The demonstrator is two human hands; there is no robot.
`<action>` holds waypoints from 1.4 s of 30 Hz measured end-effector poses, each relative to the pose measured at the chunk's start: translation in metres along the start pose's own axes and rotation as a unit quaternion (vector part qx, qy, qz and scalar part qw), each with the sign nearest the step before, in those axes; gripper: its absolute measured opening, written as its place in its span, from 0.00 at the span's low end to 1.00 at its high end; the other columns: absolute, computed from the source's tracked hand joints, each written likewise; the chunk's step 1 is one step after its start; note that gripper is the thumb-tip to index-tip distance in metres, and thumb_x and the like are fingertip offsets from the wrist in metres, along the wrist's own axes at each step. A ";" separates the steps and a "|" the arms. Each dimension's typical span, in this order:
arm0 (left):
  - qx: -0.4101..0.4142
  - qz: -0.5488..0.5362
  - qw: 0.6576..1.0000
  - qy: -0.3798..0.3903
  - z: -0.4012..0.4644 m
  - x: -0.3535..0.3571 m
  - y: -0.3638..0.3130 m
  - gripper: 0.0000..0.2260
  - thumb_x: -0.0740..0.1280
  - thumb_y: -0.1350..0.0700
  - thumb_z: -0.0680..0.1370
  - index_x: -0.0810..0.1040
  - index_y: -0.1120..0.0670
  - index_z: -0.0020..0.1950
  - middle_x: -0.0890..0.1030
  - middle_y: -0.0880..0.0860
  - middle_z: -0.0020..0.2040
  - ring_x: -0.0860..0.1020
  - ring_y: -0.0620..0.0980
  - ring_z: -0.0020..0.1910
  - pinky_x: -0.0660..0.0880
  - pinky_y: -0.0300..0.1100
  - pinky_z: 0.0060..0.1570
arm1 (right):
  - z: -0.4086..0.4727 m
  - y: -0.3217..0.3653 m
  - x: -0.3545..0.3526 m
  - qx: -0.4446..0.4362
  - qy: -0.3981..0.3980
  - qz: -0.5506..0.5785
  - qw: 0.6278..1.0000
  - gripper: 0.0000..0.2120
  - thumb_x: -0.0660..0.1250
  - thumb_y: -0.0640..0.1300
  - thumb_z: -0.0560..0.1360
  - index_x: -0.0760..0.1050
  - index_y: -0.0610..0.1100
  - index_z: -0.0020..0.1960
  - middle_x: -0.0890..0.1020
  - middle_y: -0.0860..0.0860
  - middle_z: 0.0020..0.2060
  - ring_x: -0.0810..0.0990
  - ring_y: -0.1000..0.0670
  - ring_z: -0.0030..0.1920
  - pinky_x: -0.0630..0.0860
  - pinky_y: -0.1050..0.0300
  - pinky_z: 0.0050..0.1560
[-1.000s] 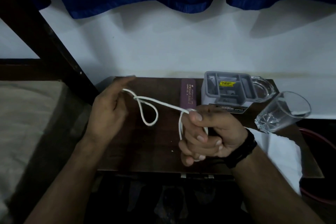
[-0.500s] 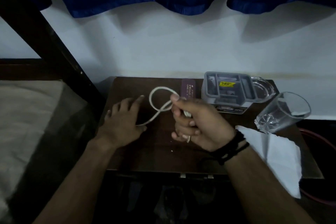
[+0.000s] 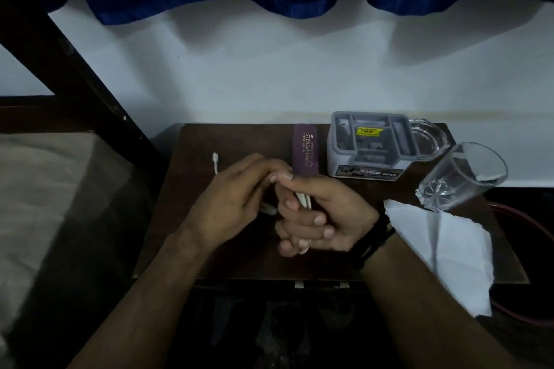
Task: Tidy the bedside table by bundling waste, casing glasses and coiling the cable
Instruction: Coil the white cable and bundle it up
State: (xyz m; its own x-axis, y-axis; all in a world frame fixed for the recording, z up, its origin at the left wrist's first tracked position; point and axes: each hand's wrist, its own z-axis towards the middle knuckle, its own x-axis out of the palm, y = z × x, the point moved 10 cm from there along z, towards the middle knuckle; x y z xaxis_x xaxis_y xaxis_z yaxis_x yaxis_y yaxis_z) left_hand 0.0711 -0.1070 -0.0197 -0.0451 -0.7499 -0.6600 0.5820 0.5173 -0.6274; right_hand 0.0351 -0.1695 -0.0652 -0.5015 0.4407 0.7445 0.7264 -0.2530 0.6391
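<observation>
I've got the cable point(image 3: 303, 199) bunched in my right hand point(image 3: 317, 219), fingers curled tight round the loops, over the tabletop point(image 3: 239, 141) approx mid-way, nearer the front edge. Left hand point(image 3: 230, 201) pinches a strand beside it – the plug end point(image 3: 215, 160) trails toward the back-left corner. Cable looks light, limp, prob springy – I'd grip across the whole bundle, not one strand

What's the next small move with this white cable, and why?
Probably wrap the loose end once more around the bundle. The right hand is closed on gathered white cable, the left hand is pressed against it, and one plug end sticks out beyond the left hand over the table, uncoiled.
</observation>
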 end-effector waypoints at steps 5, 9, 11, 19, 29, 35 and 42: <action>-0.093 -0.141 0.986 0.004 -0.003 0.006 0.000 0.13 0.62 0.60 0.81 0.79 0.42 0.55 0.83 0.36 0.48 0.81 0.33 0.49 0.75 0.31 0.51 | 0.001 0.035 0.039 -0.141 0.144 0.104 0.974 0.17 0.60 0.51 0.83 0.81 0.40 0.56 0.85 0.47 0.35 0.83 0.50 0.33 0.81 0.50 0.47; -0.139 -0.070 0.985 0.078 -0.003 0.026 0.000 0.15 0.63 0.54 0.83 0.76 0.37 0.40 0.79 0.31 0.31 0.80 0.33 0.31 0.71 0.28 0.37 | -0.004 0.072 0.013 -0.261 0.029 0.159 0.952 0.16 0.59 0.51 0.82 0.80 0.45 0.60 0.87 0.51 0.43 0.85 0.51 0.41 0.82 0.48 0.52; -0.137 -0.064 0.982 0.116 -0.002 0.032 -0.008 0.12 0.64 0.56 0.83 0.78 0.40 0.45 0.77 0.30 0.29 0.76 0.28 0.31 0.67 0.23 0.36 | -0.016 0.085 -0.007 -0.310 -0.083 0.120 0.939 0.15 0.59 0.50 0.80 0.80 0.46 0.59 0.87 0.51 0.45 0.86 0.52 0.44 0.82 0.49 0.53; -0.178 0.053 0.948 0.260 -0.013 0.015 -0.005 0.11 0.66 0.44 0.80 0.82 0.49 0.44 0.83 0.47 0.35 0.80 0.42 0.36 0.71 0.33 0.36 | -0.030 0.082 -0.023 -0.345 -0.330 -0.351 0.806 0.10 0.60 0.42 0.85 0.79 0.47 0.61 0.87 0.49 0.52 0.87 0.51 0.54 0.79 0.55 0.59; -0.160 0.025 0.984 0.073 -0.006 -0.058 0.003 0.21 0.65 0.33 0.74 0.77 0.49 0.34 0.75 0.48 0.26 0.75 0.42 0.26 0.71 0.38 0.27 | -0.014 0.052 -0.029 -0.198 -0.305 -0.578 0.730 0.20 0.61 0.56 0.82 0.79 0.45 0.39 0.73 0.55 0.27 0.74 0.56 0.30 0.69 0.59 0.38; -0.015 0.071 0.997 0.010 0.002 -0.068 -0.022 0.13 0.68 0.45 0.78 0.85 0.52 0.45 0.81 0.46 0.39 0.81 0.46 0.37 0.77 0.47 0.37 | -0.002 0.037 -0.012 -0.112 -0.212 -0.594 0.768 0.30 0.66 0.64 0.77 0.73 0.38 0.32 0.71 0.47 0.26 0.72 0.50 0.27 0.72 0.48 0.33; -0.011 0.000 0.997 -0.079 -0.004 -0.055 -0.015 0.10 0.64 0.53 0.82 0.81 0.57 0.48 0.79 0.48 0.44 0.79 0.47 0.44 0.74 0.39 0.46 | -0.005 0.004 0.051 -0.019 0.089 -0.157 0.983 0.17 0.68 0.50 0.80 0.77 0.41 0.37 0.72 0.49 0.21 0.76 0.51 0.22 0.73 0.46 0.45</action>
State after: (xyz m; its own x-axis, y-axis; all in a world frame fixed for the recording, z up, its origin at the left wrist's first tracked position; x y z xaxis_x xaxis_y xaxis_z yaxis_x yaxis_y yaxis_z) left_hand 0.0616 -0.0722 0.0241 0.0849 -0.8044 -0.5880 0.5637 0.5254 -0.6374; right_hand 0.0101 -0.1527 -0.0233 -0.7753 0.3451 0.5289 0.5060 -0.1618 0.8472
